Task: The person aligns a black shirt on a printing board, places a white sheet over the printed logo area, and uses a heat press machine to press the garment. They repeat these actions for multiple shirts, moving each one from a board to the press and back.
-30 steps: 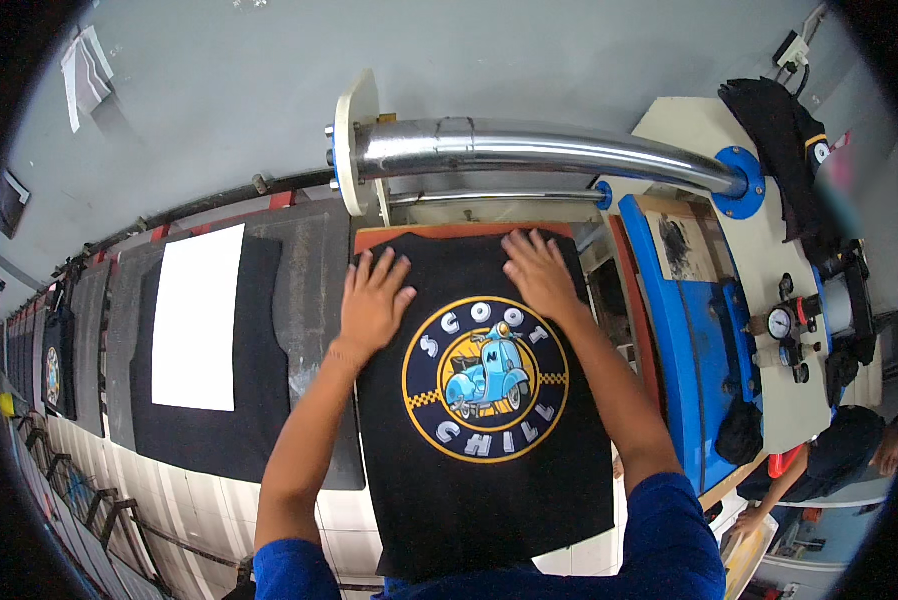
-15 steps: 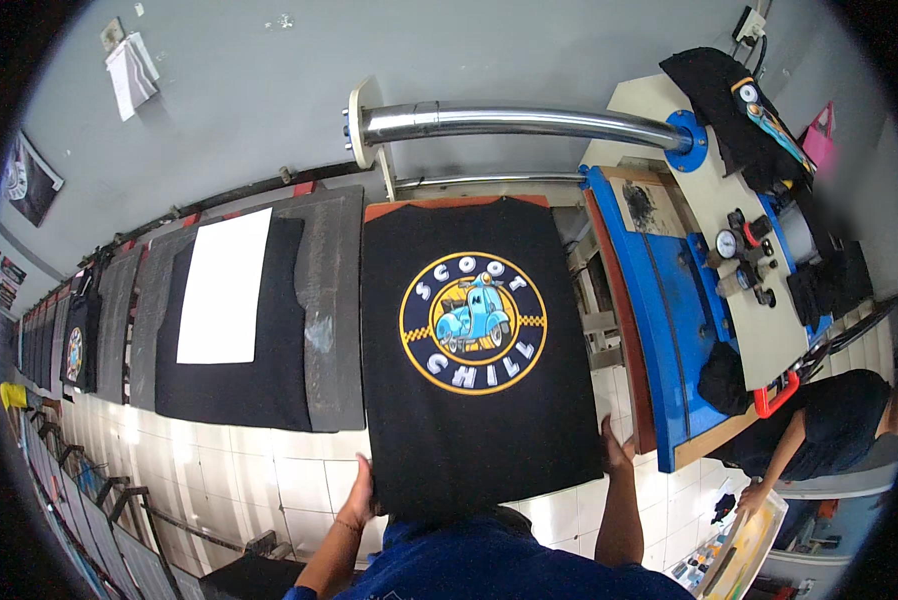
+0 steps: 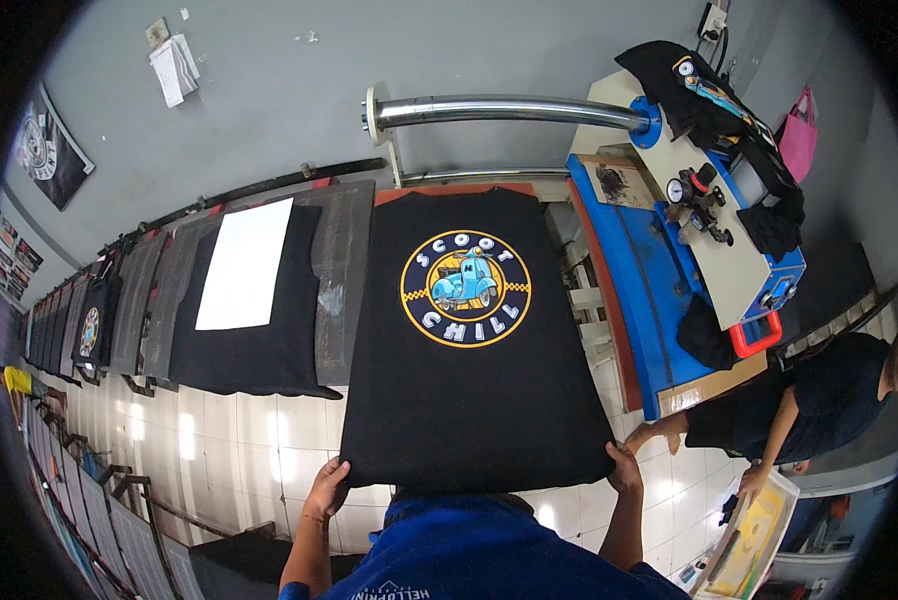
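Note:
A black T-shirt [image 3: 474, 410] lies spread over a reddish-brown board [image 3: 439, 189], whose far edge shows past the collar. On the shirt is a round print [image 3: 466, 290] with a light blue scooter inside a yellow ring. My left hand [image 3: 327, 488] is closed on the shirt's near left corner. At the near right corner, my right hand [image 3: 624, 470] grips the hem. Between them the near edge of the cloth is stretched out, close to my body.
To the left, a black shirt with a white sheet [image 3: 244, 265] covers a grey board [image 3: 341, 290]; more boards run beyond it. On the right stands a blue press [image 3: 634, 290] with a red handle [image 3: 755, 334] and steel column [image 3: 509, 110]. A co-worker [image 3: 819, 390] is at the lower right, beside a framed screen [image 3: 749, 545].
Both hands have closed on the near corners of the shirt. The hem now spreads wider between them. The view has shifted slightly.

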The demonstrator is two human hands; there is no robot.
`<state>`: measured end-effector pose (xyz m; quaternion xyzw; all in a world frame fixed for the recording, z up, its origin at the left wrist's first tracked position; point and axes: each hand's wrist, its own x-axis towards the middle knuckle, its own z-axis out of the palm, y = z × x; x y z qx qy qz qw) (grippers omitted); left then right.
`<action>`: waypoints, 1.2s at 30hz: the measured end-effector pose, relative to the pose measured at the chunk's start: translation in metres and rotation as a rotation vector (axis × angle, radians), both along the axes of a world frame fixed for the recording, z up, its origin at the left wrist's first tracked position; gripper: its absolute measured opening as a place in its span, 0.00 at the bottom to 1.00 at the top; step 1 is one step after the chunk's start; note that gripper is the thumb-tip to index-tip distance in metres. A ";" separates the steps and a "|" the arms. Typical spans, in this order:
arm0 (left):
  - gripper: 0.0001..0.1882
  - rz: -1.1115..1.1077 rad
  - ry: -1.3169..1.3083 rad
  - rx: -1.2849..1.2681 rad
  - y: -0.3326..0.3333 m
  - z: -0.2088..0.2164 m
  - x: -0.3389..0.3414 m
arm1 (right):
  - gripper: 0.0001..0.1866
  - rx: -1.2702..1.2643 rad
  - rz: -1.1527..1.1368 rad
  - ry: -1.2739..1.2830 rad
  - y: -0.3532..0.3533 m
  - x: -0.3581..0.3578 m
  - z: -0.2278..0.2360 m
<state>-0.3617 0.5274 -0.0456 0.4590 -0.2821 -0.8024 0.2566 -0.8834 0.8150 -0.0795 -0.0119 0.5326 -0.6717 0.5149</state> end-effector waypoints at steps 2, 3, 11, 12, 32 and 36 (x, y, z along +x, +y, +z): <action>0.14 -0.017 -0.016 0.003 0.009 -0.005 -0.001 | 0.21 -0.012 -0.045 -0.001 0.005 0.000 -0.005; 0.14 -0.017 -0.020 -0.009 0.013 -0.010 -0.001 | 0.22 -0.019 -0.068 -0.001 0.007 -0.001 -0.007; 0.08 -0.223 -0.284 -0.110 0.010 -0.038 0.019 | 0.14 0.297 0.024 0.158 0.015 0.008 -0.023; 0.09 -0.422 -0.458 -0.180 0.000 -0.052 0.031 | 0.13 0.458 0.009 0.219 0.026 0.006 -0.039; 0.24 -0.815 -0.645 -1.857 -0.389 0.023 -0.321 | 0.21 0.874 -0.011 0.524 0.010 0.350 0.034; 0.28 -0.581 -0.844 -2.218 -0.482 -0.047 -0.355 | 0.22 0.991 -0.239 0.503 0.016 0.432 0.048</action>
